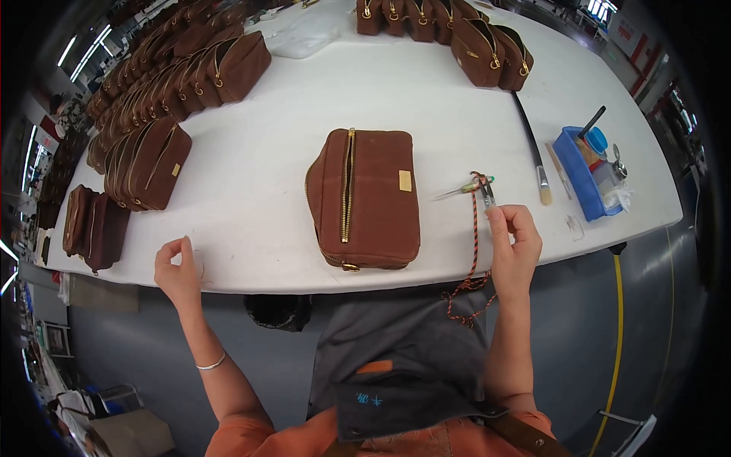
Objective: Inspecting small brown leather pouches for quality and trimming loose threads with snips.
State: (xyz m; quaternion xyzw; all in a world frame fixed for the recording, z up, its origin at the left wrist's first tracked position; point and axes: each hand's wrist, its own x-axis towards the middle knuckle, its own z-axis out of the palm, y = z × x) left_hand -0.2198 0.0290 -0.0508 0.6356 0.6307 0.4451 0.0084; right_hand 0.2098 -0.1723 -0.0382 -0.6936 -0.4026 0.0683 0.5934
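A brown bag (373, 198) with a gold zipper and a small gold plate lies before me on the white table. To its right, my right hand (518, 244) pinches a small metal tool (488, 196); its exact kind is unclear. A red-and-black braided cord (476, 236) runs from beside the tool over the table edge toward my lap. Across the tool's far end lies a thin pointed pick (457, 190) with a greenish handle. My left hand (179, 274), left of the bag, has thumb and forefinger pressed together. A fine strand shows beside it; whether they grip it is unclear.
Rows of brown bags (160, 164) line the left side, with others (487, 53) at the far right. A blue tray (582, 175) of small supplies stands right, beside a long brush (542, 183). Clear plastic sheeting (308, 34) lies at the back.
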